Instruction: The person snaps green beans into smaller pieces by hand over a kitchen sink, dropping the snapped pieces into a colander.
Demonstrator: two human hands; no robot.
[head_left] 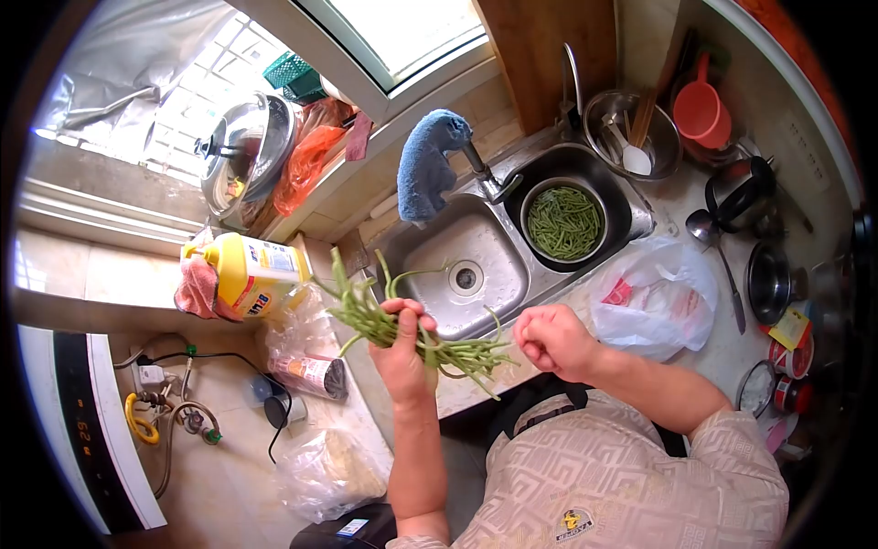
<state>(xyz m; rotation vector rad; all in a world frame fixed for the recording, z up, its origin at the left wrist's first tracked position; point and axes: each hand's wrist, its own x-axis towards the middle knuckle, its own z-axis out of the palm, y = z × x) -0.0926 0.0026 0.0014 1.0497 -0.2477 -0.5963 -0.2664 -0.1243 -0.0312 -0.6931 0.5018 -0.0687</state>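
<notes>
My left hand (405, 357) is wrapped round a loose bunch of long green beans (468, 355), held in front of the sink's near edge. The beans stick out on both sides of the fist, some bent upward. Just right of their tips is my right hand (554, 341), its fingers curled closed. Whether anything small sits in those fingers is hidden. In the right sink basin (631, 197) stands a metal pot (604, 240) full of green bean pieces (563, 222). The left basin (416, 247) shows its bare bottom and drain.
A blue cloth (425, 160) hangs over the faucet (494, 186). Right of the sink lie a white plastic bag (681, 274) and a ladle (722, 256); a metal bowl (672, 137) stands behind. At left are a yellow detergent bottle (251, 265) and plastic bags (329, 476).
</notes>
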